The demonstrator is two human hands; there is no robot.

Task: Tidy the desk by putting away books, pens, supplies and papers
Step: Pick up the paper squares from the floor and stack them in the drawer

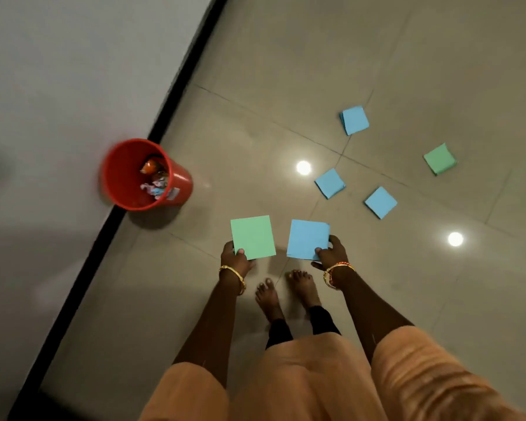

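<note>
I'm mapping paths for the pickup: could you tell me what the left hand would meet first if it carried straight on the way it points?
Probably nothing: beyond the left hand and its green paper, only bare floor shows, though depth is unclear.

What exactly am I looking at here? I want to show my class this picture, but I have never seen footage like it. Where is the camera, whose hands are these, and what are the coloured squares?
There is no machine: one camera, worn on a person's head, looks down at their own arms and bare feet. The left hand pinches a green paper square; the right hand pinches a blue paper square. On the tiled floor lie three more blue squares and one green square. By the wall stands a red bin with crumpled wrappers inside. The two bright spots are probably ceiling lights reflected in the tiles.
</note>
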